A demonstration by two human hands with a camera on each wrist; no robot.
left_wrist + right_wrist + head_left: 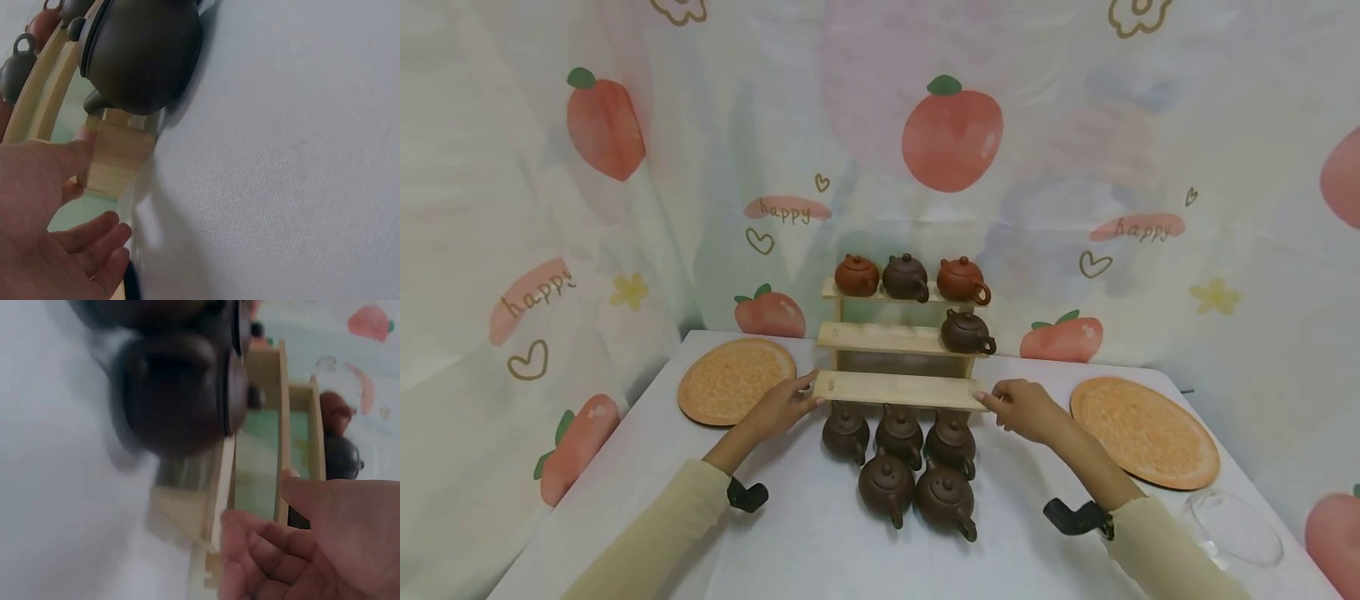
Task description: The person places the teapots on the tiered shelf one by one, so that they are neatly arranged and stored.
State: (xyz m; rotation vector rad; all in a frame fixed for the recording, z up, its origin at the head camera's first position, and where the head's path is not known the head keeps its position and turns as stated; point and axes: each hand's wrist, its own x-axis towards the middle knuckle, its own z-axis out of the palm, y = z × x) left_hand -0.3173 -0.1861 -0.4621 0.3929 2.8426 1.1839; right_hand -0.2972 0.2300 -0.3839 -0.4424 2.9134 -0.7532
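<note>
Peach-print backdrop, white table point(820, 550) | left hand point(782, 406) and right hand point(1026, 409) touch wooden rack's point(898, 389) bottom shelf ends, fingers relaxed | four teapots shelved point(906, 277), five on table point(898, 433).

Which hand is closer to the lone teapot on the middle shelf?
Right. The right hand touches the bottom shelf's right end, just below the lone teapot. The left hand touches the far left end, across the rack.

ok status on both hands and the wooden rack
Left hand and right hand touch the ends of the three-tier wooden rack's bottom shelf. Five dark brown clay teapots crowd its front.
</note>
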